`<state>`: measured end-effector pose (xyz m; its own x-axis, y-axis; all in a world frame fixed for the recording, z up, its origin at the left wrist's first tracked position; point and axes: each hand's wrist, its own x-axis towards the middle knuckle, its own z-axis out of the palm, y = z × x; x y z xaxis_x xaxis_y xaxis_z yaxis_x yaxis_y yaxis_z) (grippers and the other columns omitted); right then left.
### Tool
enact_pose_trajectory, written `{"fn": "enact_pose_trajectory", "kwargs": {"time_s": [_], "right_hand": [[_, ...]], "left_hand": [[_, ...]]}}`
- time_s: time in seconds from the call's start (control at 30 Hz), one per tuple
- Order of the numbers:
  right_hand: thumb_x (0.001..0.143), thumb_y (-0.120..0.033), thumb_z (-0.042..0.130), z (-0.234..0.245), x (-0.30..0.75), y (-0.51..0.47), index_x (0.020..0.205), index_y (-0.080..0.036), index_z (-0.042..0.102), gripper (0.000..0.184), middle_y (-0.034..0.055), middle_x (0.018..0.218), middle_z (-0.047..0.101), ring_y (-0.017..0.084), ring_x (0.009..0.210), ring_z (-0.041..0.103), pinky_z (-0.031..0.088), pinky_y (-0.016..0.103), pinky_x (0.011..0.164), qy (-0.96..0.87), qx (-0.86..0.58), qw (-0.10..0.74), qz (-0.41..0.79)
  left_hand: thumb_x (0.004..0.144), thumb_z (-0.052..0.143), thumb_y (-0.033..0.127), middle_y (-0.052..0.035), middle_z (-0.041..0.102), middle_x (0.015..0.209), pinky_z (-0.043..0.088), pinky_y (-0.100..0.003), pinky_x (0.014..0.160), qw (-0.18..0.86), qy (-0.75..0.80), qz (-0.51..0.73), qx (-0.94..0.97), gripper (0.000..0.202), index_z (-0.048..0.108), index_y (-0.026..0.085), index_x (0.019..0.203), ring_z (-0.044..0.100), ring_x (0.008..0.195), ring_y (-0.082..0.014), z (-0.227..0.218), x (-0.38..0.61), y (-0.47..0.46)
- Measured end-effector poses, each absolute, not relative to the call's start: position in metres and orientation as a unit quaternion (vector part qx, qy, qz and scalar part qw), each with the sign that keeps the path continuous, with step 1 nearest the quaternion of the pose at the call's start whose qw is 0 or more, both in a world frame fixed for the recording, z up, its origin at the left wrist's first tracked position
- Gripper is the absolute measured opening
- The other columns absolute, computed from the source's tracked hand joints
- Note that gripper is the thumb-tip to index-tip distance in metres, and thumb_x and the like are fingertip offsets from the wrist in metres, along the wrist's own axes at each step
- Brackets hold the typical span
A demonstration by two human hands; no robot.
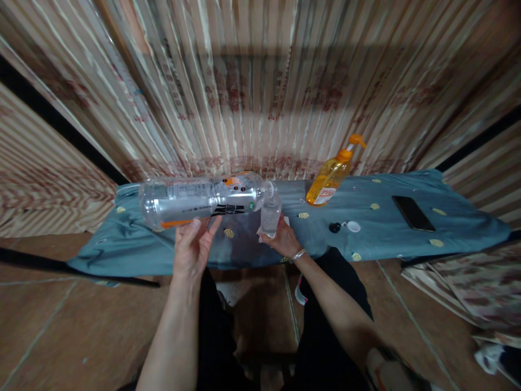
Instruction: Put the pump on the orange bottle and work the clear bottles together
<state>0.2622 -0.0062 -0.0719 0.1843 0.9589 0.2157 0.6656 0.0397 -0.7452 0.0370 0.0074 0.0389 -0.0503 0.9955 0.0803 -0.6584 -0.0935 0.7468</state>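
Note:
A large clear plastic bottle (199, 198) with an orange and black label lies nearly level in my left hand (193, 244), which grips it from below. Its neck points right and meets the top of a small clear bottle (270, 209). My right hand (280, 236) is wrapped round that small bottle, with a bit of pale tissue (260, 233) pressed against it. Whether liquid passes between the two necks I cannot make out. Right of my hands lie a small black cap (335, 227) and a white cap (354, 227).
An amber pump bottle (329, 179) with an orange pump stands on the teal patterned cloth (366, 203). Farther right lies a dark phone (413, 213). Striped curtains (244, 98) hang behind, and black frame bars (61, 119) flank the cloth-covered surface.

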Motion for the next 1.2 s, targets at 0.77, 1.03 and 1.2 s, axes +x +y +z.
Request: {"fn": "enact_pose_trajectory", "kwargs": {"time_s": [0.77, 1.03, 1.2], "right_hand": [[0.071, -0.032, 0.076, -0.0751, 0.2629, -0.0051, 0.141, -0.015, 0.036, 0.082, 0.0146, 0.116, 0.072, 0.034, 0.106, 0.072, 0.057, 0.045, 0.092, -0.61, -0.669, 0.388, 0.17], [0.071, -0.033, 0.075, -0.0724, 0.2625, -0.0054, 0.139, -0.014, 0.038, 0.079, 0.0143, 0.114, 0.072, 0.032, 0.105, 0.072, 0.058, 0.043, 0.091, -0.61, -0.665, 0.393, 0.178], [0.07, -0.032, 0.075, -0.073, 0.2635, -0.0053, 0.139, -0.012, 0.039, 0.08, 0.0158, 0.114, 0.072, 0.034, 0.104, 0.072, 0.057, 0.044, 0.091, -0.613, -0.667, 0.384, 0.178]], "left_hand": [[0.045, 0.098, 0.031, 0.0033, 0.074, 0.072, 0.06, -0.048, 0.094, 0.609, 0.288, 0.676, 0.299, 0.036, 0.068, 0.022, 0.062, 0.073, 0.086, -0.0204, 0.0381, 0.0389, 0.0074], [0.046, 0.098, 0.029, 0.0039, 0.074, 0.073, 0.06, -0.045, 0.095, 0.616, 0.277, 0.678, 0.29, 0.037, 0.068, 0.02, 0.065, 0.072, 0.085, -0.0179, 0.0365, 0.0388, 0.0082], [0.047, 0.098, 0.031, 0.0033, 0.075, 0.076, 0.059, -0.048, 0.095, 0.614, 0.278, 0.676, 0.298, 0.037, 0.069, 0.021, 0.068, 0.073, 0.085, -0.0193, 0.0369, 0.0394, 0.0078]]}}
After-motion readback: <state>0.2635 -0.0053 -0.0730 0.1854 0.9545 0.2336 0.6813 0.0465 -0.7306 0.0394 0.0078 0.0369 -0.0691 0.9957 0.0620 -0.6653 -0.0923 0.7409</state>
